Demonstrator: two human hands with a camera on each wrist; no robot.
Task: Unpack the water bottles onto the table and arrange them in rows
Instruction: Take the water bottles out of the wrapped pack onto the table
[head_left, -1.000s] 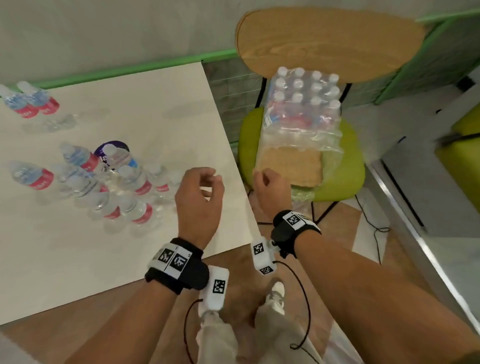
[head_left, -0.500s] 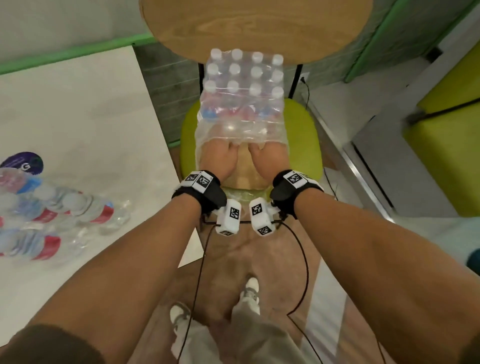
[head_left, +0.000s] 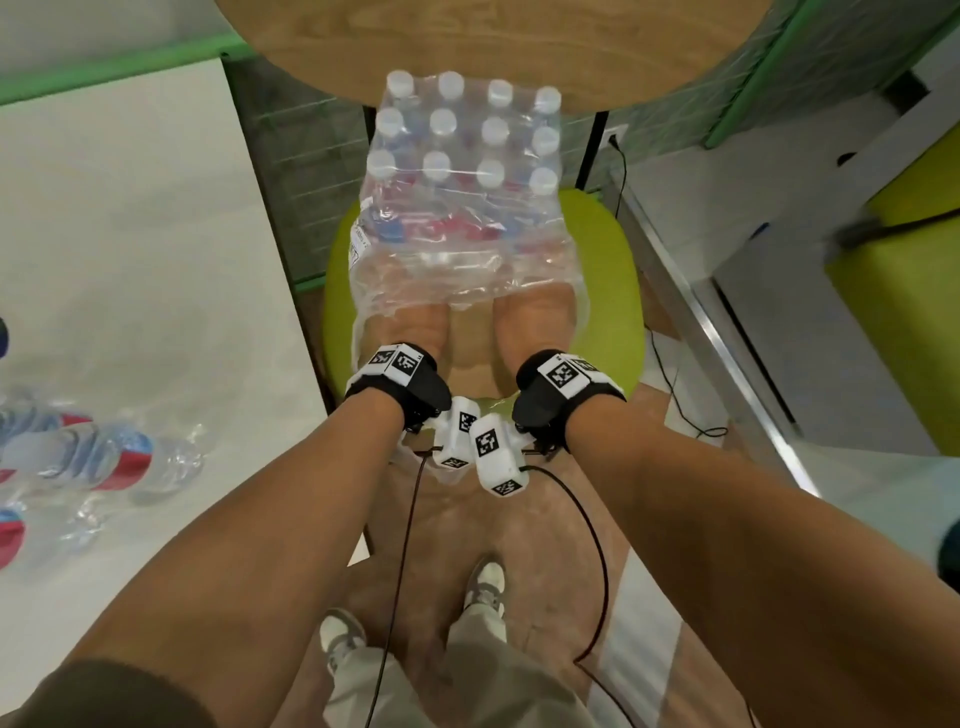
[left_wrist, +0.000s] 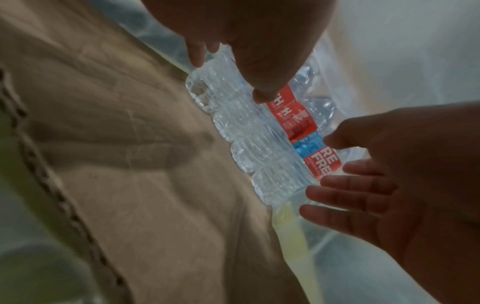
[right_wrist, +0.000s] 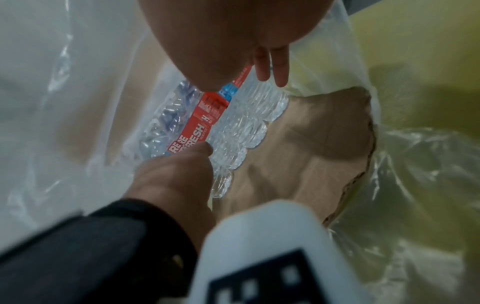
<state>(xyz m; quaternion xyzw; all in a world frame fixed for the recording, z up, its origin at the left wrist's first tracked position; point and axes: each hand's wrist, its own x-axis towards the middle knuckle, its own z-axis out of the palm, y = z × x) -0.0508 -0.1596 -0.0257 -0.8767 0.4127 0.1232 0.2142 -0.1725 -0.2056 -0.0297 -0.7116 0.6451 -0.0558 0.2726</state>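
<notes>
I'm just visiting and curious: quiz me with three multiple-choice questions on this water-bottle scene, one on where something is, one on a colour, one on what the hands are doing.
1. Where does the wrapped pack of bottles stand?
A. on the green chair seat
B. on the white table
C. on the floor

2. What colour are the caps in the pack?
A. red
B. white
C. black

3. Where are the two hands?
A. resting on the table
B. hanging at the person's sides
C. reaching inside the torn plastic wrap

Answers: 1 A, the seat shows around the pack's base. 2 B, the head view shows white tops. 3 C, the left hand and right hand lie under the film, fingers spread toward the bottles.
</notes>
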